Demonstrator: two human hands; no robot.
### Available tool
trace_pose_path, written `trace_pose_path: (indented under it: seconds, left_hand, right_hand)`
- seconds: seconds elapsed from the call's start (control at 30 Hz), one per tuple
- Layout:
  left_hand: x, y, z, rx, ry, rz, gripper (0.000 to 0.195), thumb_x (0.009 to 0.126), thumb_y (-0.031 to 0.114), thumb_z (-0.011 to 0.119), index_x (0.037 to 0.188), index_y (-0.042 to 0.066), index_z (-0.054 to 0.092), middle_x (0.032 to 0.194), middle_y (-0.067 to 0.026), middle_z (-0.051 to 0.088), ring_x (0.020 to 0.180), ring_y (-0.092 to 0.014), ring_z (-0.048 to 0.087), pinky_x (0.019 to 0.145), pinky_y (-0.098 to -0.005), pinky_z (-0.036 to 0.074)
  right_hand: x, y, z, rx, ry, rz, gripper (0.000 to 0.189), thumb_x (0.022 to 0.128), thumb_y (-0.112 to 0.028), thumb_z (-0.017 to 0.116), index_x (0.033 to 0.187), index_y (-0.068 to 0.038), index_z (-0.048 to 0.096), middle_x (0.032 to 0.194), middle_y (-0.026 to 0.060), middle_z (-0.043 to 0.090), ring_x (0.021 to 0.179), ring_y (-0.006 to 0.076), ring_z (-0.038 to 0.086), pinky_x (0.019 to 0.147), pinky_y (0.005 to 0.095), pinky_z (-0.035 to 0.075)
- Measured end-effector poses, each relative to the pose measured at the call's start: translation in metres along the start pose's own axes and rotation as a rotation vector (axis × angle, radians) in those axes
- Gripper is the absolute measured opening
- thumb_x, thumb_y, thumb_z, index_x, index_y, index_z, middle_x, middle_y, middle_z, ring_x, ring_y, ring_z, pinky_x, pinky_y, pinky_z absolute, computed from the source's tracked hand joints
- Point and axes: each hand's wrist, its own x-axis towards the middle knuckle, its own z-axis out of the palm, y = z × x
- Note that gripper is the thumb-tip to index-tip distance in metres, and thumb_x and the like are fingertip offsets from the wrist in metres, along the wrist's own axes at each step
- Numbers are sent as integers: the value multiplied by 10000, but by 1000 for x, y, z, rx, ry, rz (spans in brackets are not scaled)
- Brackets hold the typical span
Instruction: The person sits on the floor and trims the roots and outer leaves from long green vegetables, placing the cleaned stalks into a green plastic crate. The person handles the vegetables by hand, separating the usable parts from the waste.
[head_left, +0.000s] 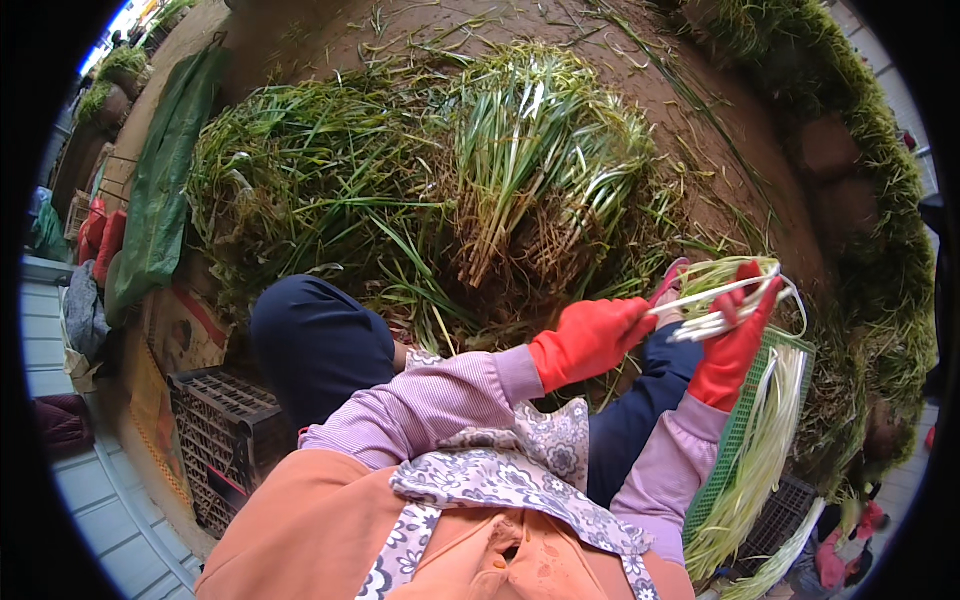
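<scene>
My left hand (596, 341), in a red rubber glove, is closed on the end of a pale stalk that reaches across to the right. In my right hand (731, 337), gloved the same way, lies a small bunch of white-stemmed leafy stalks (705, 324), their yellow-green leaves hanging behind it. Below the right hand, peeled pale stalks (776, 405) rest along a green plastic basket (735, 450). In front of my knees is a large heap of green leafy stalks (499, 157) with brown, soil-covered roots.
A green woven sheet (161, 180) lies at the left, above a dark plastic crate (225, 435) beside my knee. More leafy stalks (892, 225) are piled along the right edge. Another dark crate (776, 517) stands under the basket side. A person (836, 547) is at the lower right.
</scene>
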Motion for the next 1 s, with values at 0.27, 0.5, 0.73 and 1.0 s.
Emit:
trace_pose_path:
  seconds: [0.27,0.5,0.73,1.0]
  left_hand:
    - [65,-119,-32,14,358,-187,227,859,285,649,892,61,665,868,-142,649,816,-287,629,718,-369,499]
    - [55,-210,-78,198,340,-496,236,829,219,693,849,-1,611,802,-110,581,716,-213,571,681,-329,479]
    - [-20,-69,-50,41,350,-265,164,787,122,740,856,58,605,798,-23,572,624,-96,511,571,-232,432]
    - [-55,-71,-28,161,77,-400,256,772,266,729,888,79,599,831,-93,617,654,-250,617,583,-351,480]
  right_hand:
    - [11,33,16,-32,124,-63,300,952,-264,542,752,-44,501,838,94,617,657,145,558,598,267,506]
    - [21,15,14,319,-237,47,311,999,-248,427,1031,30,564,914,98,629,397,39,307,319,173,282]
    - [14,96,39,-262,41,157,266,940,-195,552,1146,-33,598,984,100,675,458,64,467,380,199,363]
    - [-17,160,21,-571,313,450,251,844,-214,699,984,-12,649,808,59,658,502,65,502,409,199,354]
